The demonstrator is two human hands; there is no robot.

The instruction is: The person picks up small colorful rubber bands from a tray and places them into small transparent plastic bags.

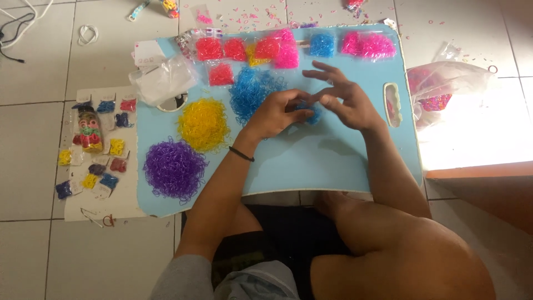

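Note:
A light blue board lies on the tiled floor in front of my knees. On it sit loose piles of small rubber bands: blue, yellow and purple. My left hand and my right hand meet over the board's middle, both pinching a small cluster of blue bands. The right hand's other fingers are spread. A black band circles my left wrist.
Small bags of red, pink, yellow and blue bands line the board's far edge. A clear plastic bag lies at the far left corner, another at right. White paper at left carries small finished band pieces and a figure.

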